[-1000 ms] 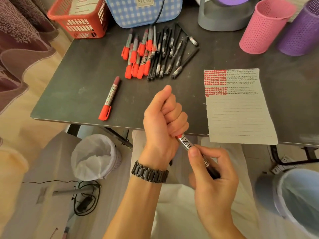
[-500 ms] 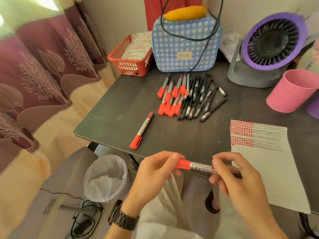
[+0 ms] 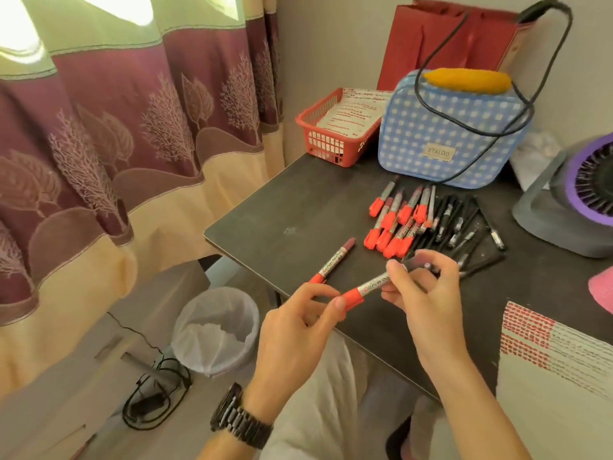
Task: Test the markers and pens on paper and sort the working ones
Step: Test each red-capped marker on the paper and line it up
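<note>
Red marker [image 3: 368, 287] held in the air over the desk's [image 3: 298, 207] near-left edge. Long axis runs near-left (red cap) to far-right (barrel). Left hand [image 3: 295, 333] pinches the cap end and right hand [image 3: 428, 303] grips the barrel. Paper [image 3: 564, 393] lies to the right of both hands, nearer the right hand, so a test stroke probably needs the right hand to swing the marker right.

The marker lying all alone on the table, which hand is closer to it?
Left. The left hand is right by the lone marker's red cap; the right hand sits farther right.
</note>
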